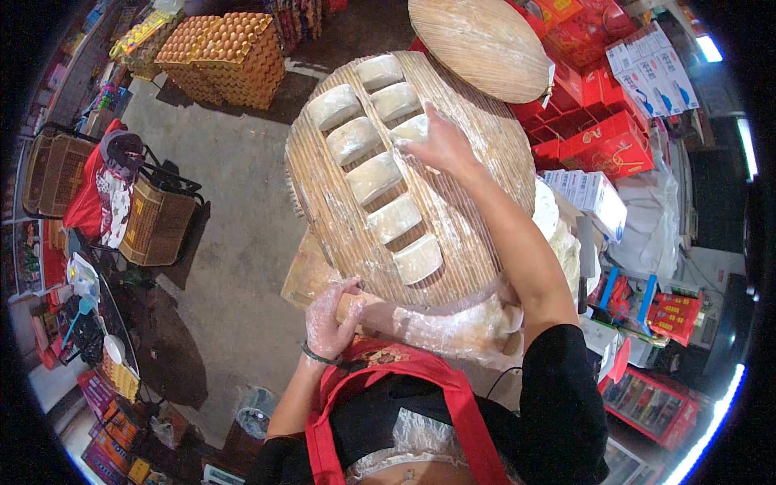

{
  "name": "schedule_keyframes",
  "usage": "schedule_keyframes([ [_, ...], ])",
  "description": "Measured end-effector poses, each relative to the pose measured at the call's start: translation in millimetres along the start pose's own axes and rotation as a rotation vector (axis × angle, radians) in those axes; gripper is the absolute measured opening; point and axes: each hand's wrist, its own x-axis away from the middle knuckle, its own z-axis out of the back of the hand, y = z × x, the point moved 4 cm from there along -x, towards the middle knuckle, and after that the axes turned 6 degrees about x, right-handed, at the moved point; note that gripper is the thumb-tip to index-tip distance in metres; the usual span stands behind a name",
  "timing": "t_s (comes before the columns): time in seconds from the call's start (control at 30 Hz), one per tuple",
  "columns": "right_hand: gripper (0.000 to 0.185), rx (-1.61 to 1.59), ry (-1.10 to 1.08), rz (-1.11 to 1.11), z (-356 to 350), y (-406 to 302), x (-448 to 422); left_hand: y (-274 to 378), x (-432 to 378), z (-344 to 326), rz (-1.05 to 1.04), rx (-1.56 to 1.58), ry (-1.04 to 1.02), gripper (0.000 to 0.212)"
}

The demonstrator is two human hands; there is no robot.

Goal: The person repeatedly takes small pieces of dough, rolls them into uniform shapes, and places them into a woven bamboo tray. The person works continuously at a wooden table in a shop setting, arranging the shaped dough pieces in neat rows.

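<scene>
Floured dough pieces (pixel 374 177) lie in two rows on a large round slatted tray (pixel 467 242). At the upper right row, my right hand (pixel 439 142) has its thumb and fingers around the sides of one dough piece (pixel 410 128), which rests at tray level. My left hand (pixel 333 315), dusted with flour, is at the near edge of the tray, its fingers around the end of a wooden rolling pin (pixel 353 303). Beside it a floury surface (pixel 448 327) runs along under the tray's near rim, with pale dough or flour at its right; the exact edges are unclear.
A second round slatted board (pixel 485 45) lies beyond the tray, near red gift boxes (pixel 606 145). Stacked egg trays (pixel 221 57) stand on the floor at upper left. Wicker chairs (pixel 159 221) are at left, and white boxes (pixel 591 197) sit to the right.
</scene>
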Motion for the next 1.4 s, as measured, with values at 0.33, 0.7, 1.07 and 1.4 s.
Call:
schedule_keyframes([
  [0.33,0.07,-0.255,0.369,-0.079,30.1,48.8,109.9,5.3,10.8,-14.1,-0.021,-0.048,0.009,0.026],
  [0.7,0.04,-0.167,0.381,-0.593,-90.8,211.7,444.0,2.0,64.9,-145.9,-0.14,-0.214,-0.565,0.023],
  [1.07,0.062,0.042,0.249,-0.688,-179.1,252.1,484.1,-7.9,110.1,-255.1,-0.246,-0.369,-0.665,0.024],
  [1.4,0.075,-0.052,0.261,-0.318,-199.4,229.1,469.7,-61.1,100.2,-259.3,-0.113,-0.725,-0.099,0.053],
])
